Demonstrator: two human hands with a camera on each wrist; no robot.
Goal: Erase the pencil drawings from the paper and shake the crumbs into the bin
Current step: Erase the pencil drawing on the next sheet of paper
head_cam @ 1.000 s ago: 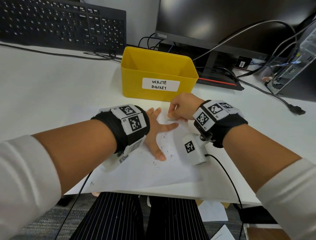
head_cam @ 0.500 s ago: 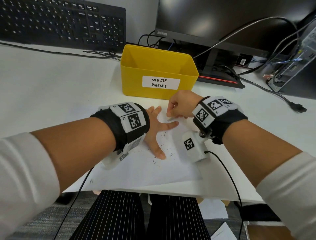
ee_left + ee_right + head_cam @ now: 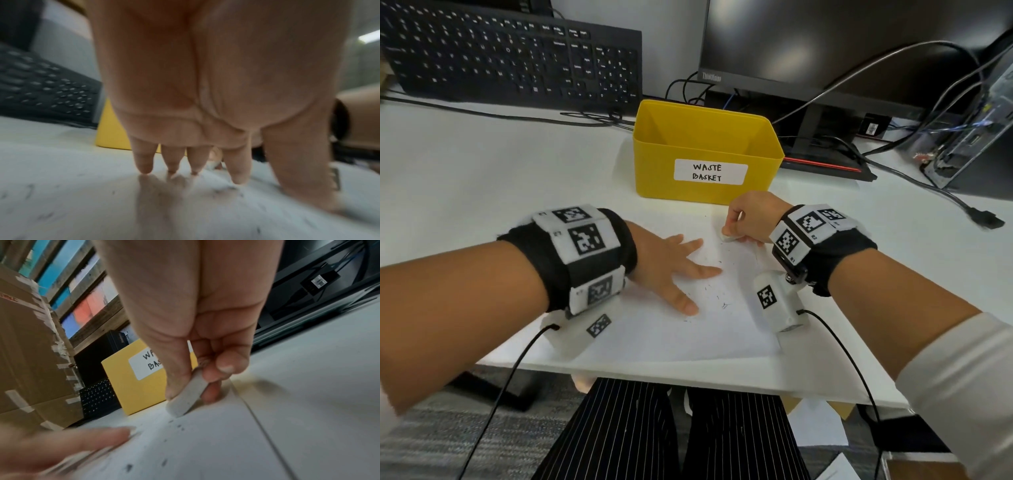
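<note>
A white sheet of paper (image 3: 688,335) lies at the desk's near edge, strewn with dark eraser crumbs (image 3: 724,305). My left hand (image 3: 671,270) lies flat on it with fingers spread, fingertips (image 3: 145,168) pressing the paper (image 3: 102,211). My right hand (image 3: 750,221) pinches a white eraser (image 3: 728,237) between thumb and fingers, its end on the paper's far right corner. In the right wrist view the eraser (image 3: 188,396) touches the paper (image 3: 205,451) near its edge, with crumbs (image 3: 179,426) beside it. The yellow bin (image 3: 705,150) labelled "WASTE BASKET" stands just beyond the paper.
A black keyboard (image 3: 510,58) leans at the back left, a monitor (image 3: 842,44) with its stand at the back right. Cables (image 3: 928,185) run across the right of the desk toward a computer case (image 3: 976,130). The desk edge (image 3: 688,377) is close below the paper.
My right hand with the eraser has shifted a little to the right and away from the left fingers. The left hand stays pressed flat on the paper.
</note>
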